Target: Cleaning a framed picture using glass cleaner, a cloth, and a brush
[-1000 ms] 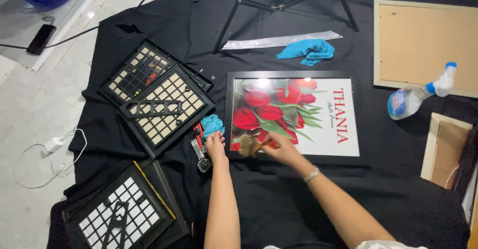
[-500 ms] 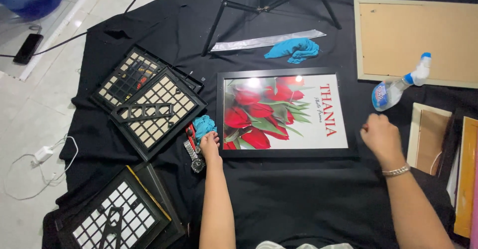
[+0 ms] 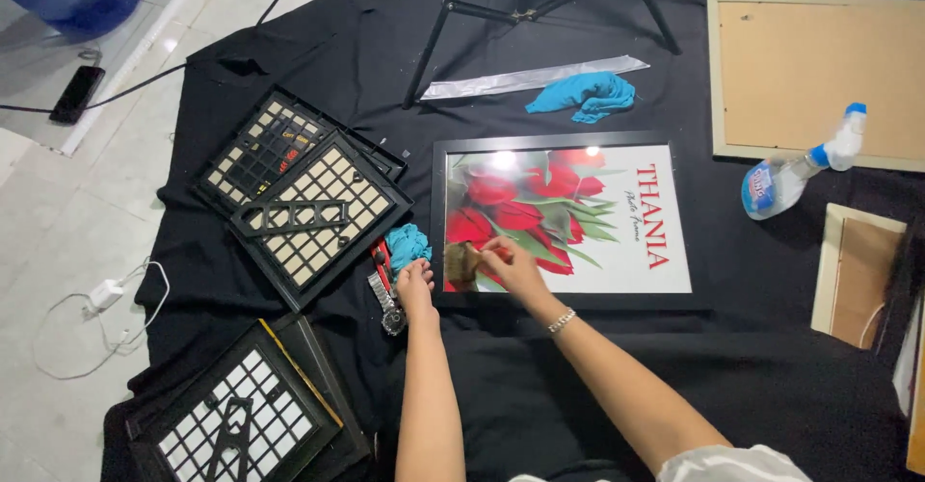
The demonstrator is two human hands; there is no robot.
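Observation:
A black-framed picture [image 3: 578, 301] of red tulips lies flat on the black cloth under glass. My right hand [image 3: 511, 262], with a bracelet on its wrist, rests on the glass at the picture's lower left, fingertips pinched together. I cannot tell whether they hold anything small. My left hand [image 3: 416, 286] lies with curled fingers on the cloth just outside the frame's lower left corner. It touches a small blue rag [image 3: 408, 243], beside a wristwatch [image 3: 389, 311] and a red tool [image 3: 381, 256].
Two stacked grid frames [image 3: 299, 203] lie to the left and another [image 3: 241, 424] at the lower left. A second blue rag [image 3: 585, 95], a silver strip [image 3: 530, 79] and tripod legs [image 3: 540, 10] lie behind; a spray bottle [image 3: 790, 176] and wooden boards [image 3: 819, 73] at the right.
My right hand went from the picture's lower left to the frame's right edge and has come back to the lower left. The left hand has stayed by the frame's corner.

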